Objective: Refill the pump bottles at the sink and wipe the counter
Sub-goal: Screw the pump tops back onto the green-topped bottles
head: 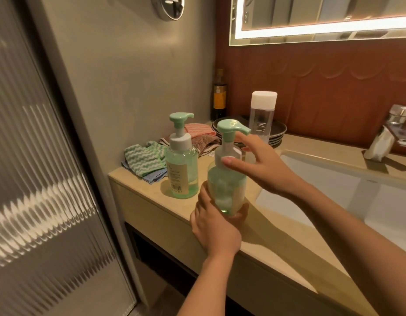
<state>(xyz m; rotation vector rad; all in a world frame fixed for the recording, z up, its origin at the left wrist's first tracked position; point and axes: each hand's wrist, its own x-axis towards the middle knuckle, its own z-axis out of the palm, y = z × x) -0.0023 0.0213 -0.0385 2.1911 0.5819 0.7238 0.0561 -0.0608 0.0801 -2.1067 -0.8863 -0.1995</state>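
Currently I have both hands on one bottle, just to the left of the sink. My left hand is wrapped around the bottom of the near pump bottle, thumb up its left side and fingertips curled under the base, so the bottle sits in the hand above the front edge of the desk. My right hand grips the white collar under the mint pump head, thumb pressed on the front and the other fingers reaching behind the neck. This bottle stands upright, and pale green liquid with some foam shows through its clear wall. The far pump bottle, the same kind, stands upright on the desk farther left of the sink, apart from both hands, its label facing me. Behind it, toward the wall, lie a green-and-white cloth on a blue cloth, with a pink cloth and a brown towel beside them. At the sink's back left corner a stack of dark plates sits with a clear bottle, white-capped, in front of it; I cannot tell whether they touch. A dark bottle stands in the wall corner, and the faucet is at the sink's far rim.
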